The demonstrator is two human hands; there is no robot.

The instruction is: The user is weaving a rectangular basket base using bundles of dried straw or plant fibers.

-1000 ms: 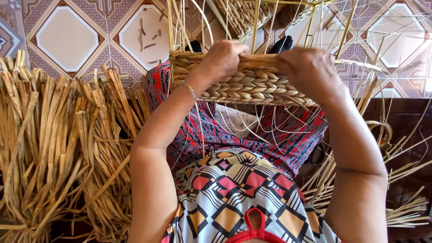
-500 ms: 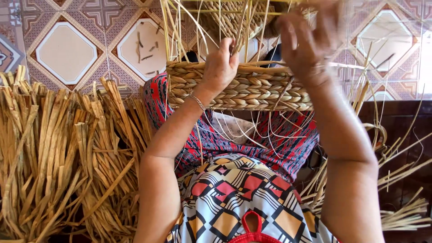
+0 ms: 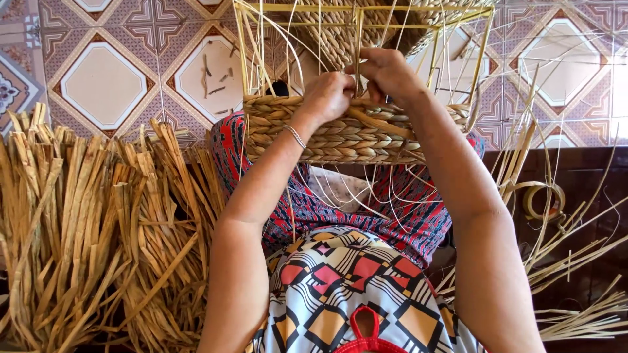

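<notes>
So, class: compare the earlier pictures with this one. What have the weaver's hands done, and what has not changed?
The right hand lifted off the woven band, rose, then came back down beside the left hand; both now pinch a strand at an upright stake. The basket stays on the lap, and the straw pile is unmoved.

A heap of dried straw strands [image 3: 85,242] fills nine o'clock. Patterned floor tiles [image 3: 104,85] spread at eleven. A coiled strip [image 3: 543,199] lies at three, above loose reeds [image 3: 589,314].

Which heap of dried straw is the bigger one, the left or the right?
The left heap: a thick, broad mass of flat strips beside the left arm. The right heap is only thin, scattered strands on the dark floor.
</notes>
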